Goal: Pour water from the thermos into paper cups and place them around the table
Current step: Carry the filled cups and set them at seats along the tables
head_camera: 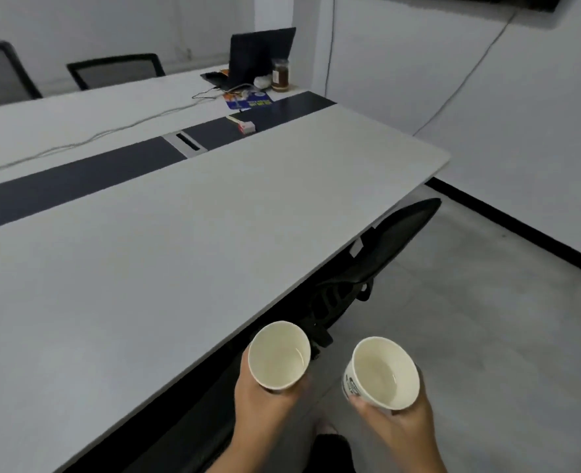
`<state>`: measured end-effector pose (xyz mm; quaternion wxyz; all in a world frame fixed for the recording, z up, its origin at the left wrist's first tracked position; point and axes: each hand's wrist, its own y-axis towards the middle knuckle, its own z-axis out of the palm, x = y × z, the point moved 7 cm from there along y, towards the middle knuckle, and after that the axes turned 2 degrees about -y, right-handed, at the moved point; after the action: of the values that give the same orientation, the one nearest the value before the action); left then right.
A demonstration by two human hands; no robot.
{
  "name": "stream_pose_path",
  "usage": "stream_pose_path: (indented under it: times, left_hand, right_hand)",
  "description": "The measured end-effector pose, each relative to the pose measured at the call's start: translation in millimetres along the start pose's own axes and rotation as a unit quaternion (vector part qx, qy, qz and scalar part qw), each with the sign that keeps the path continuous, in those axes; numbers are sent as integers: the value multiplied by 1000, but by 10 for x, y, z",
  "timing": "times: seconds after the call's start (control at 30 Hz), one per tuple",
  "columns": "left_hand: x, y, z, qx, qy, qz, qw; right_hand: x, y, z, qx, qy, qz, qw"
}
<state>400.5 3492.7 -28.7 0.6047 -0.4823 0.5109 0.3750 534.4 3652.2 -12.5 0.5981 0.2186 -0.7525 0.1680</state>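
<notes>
Nearest the camera: two bare hands, one paper cup each. Count: 2 paper cups, 2 hands, 3 chairs, 1 laptop, 1 jar.

Left hand (pixel 265 401) grips the left paper cup (pixel 279 356) from below, fingers curled round its lower wall. The cup tilts toward the camera; its white inside shows, with a little clear water at the bottom. Right hand (pixel 398 425) holds the right paper cup (pixel 382 373) the same way, thumb on the printed outer wall. It also holds water low inside. The two cups are side by side, apart, not touching. Both are off the table, just beyond its near right edge, over the floor. No thermos in view.

Surface: long white table (pixel 166 240) with a dark strip (pixel 77 179) running along its middle and a cable hatch (pixel 187 142) set in the strip. A small pink and white item (pixel 246 126) lies on the strip; too small to identify.

Far end of the table: open black laptop (pixel 258 56), a brown jar (pixel 279 76) just right of it, a blue printed sheet (pixel 249 102) in front, and a grey cable (pixel 87 139) trailing left across the top.

Room: one black chair (pixel 377 261) pushed under the table's right edge; two black mesh chairs (pixel 115 70) at the far left side. White walls, grey floor (pixel 469 319), black skirting.
</notes>
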Motion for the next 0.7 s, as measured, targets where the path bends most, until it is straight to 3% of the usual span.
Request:
stream_pose_path:
  times: [0.23,0.37,0.7]
  left_hand:
    - [-53,604,-193,-218,-39,-29,975]
    - [-109,935,-633,-327,-2,-37,944]
    - [-170,2118,-2457,-481,51,-14,875]
  right_hand:
    - [222,1240,956,215,-9,-64,975]
    - [268,1670,1691,307,-37,-83,947]
    - [512,1988,3459,330,-52,-89,938]
